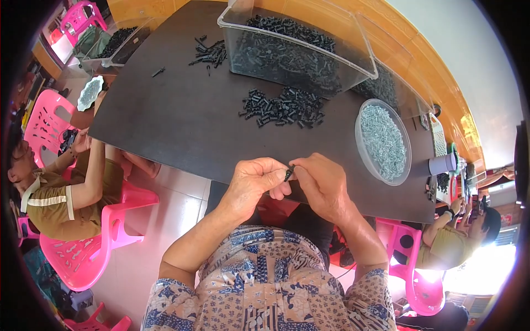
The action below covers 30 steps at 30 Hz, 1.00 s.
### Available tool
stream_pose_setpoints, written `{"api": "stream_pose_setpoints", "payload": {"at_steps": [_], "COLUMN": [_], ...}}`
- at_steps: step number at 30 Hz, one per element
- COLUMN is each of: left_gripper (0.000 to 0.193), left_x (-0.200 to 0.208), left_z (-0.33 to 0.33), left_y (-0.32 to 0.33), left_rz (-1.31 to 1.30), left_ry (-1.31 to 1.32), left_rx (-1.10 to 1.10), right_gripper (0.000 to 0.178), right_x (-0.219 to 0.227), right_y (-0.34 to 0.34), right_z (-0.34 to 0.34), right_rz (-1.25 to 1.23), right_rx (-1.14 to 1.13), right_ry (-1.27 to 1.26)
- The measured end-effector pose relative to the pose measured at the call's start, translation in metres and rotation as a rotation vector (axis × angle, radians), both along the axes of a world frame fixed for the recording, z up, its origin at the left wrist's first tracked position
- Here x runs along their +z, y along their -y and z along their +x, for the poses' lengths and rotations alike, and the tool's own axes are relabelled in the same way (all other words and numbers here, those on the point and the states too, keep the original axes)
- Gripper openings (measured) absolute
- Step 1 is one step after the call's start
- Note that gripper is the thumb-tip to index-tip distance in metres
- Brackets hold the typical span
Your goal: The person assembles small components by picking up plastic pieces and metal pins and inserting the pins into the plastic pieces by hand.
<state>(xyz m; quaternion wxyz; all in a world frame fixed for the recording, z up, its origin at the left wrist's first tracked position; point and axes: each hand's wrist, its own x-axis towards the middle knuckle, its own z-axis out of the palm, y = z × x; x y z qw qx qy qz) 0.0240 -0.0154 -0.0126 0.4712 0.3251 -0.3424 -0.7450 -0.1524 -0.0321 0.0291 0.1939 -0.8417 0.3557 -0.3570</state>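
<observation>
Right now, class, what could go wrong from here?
The hands pinch a tiny black part by the table's near edge; it could slip and fall off.
The loose black pile has no container around it, so a knock might scatter it.
The open bowl of silvery pieces might spill if bumped.

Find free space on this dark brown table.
Bare: table left of the heap of small black plastic pieces, and between it and the round translucent bowl of silvery pieces. Crowded: far side, around the clear rectangular plastic bin.

Leftward, the table leaves passage; a black pile blocks ahead, a bowl rightward.
</observation>
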Motion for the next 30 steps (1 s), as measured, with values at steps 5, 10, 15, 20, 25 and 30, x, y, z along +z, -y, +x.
{"api": "stream_pose_setpoints", "payload": {"at_steps": [5,10,15,20,25,30], "left_gripper": [0.014,0.014,0.015,0.013,0.014,0.014], "left_x": [-0.0008,-0.0044,-0.0036,-0.0042,-0.0022,-0.0038], "left_z": [-0.0024,-0.0052,-0.0051,-0.0057,-0.0056,-0.0066], "left_y": [-0.0024,-0.0035,-0.0032,-0.0031,-0.0021,-0.0015], "left_rz": [0.007,0.005,0.008,0.002,0.028,0.013], "left_ry": [0.011,0.0,-0.01,-0.057,-0.078,-0.078], "left_rx": [0.021,0.059,0.083,0.092,0.088,0.09], "right_gripper": [0.011,0.012,0.015,0.03,0.037,0.039], "right_x": [-0.002,-0.0051,-0.0072,-0.002,-0.0009,-0.0083], "right_y": [0.0006,0.0003,0.0,-0.0049,-0.0045,-0.0019], "right_z": [0.0031,0.0053,0.006,0.0081,0.0085,0.0068], "right_rz": [-0.007,-0.095,-0.172,-0.123,-0.152,-0.257], "right_rx": [-0.03,-0.042,-0.049,0.002,0.003,-0.012], "right_ry": [0.005,-0.02,-0.047,-0.088,-0.117,-0.15]}}
